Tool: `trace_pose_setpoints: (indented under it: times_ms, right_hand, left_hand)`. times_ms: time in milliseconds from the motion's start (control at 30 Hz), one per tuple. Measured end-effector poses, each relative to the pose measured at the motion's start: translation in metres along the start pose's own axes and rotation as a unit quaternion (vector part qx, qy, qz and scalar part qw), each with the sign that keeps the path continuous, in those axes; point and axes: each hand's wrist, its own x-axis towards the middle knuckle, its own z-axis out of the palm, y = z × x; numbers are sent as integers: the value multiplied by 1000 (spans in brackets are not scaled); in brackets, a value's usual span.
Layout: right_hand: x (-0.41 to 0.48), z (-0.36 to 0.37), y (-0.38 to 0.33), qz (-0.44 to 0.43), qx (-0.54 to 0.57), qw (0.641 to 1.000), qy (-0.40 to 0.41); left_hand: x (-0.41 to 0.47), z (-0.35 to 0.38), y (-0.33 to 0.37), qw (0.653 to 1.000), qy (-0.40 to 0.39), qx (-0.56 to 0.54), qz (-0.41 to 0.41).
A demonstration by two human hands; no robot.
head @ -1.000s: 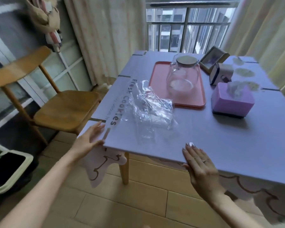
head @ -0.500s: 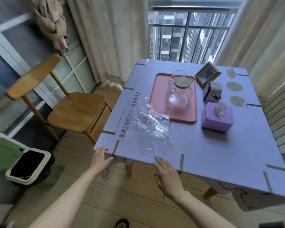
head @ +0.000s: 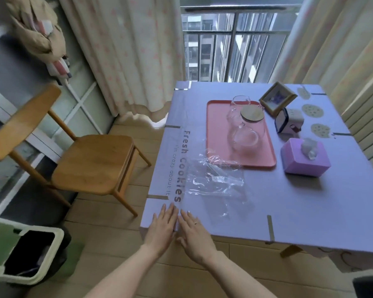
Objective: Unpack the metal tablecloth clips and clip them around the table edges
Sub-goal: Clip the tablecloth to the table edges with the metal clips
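Since 0.5 s ago, my left hand [head: 162, 229] and right hand [head: 194, 231] have come together at the near left corner of the lavender tablecloth [head: 289, 207]. They lie side by side, fingers straight and flat, gripping nothing. The left-edge clip [head: 158, 197] sits just beyond my left fingertips, and the near-edge clip [head: 270, 227] lies to my right. A crumpled clear plastic bag [head: 213, 181] reaches the pink tray [head: 215, 125].
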Motion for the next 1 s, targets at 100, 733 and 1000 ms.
trace_pose_setpoints:
  times_ms: [100, 733, 1000]
  right_hand:
    - [15, 2, -6, 18, -9, 996, -84]
    - [0, -8, -4, 105, -32, 990, -87]
    - [-94, -7, 68, 201, -116, 972, -31]
  left_hand:
    - [5, 0, -5, 999, 13, 24, 28]
    - [7, -25, -5, 994, -86, -34, 54]
    - [-12, -24, 10, 994, 5, -94, 60]
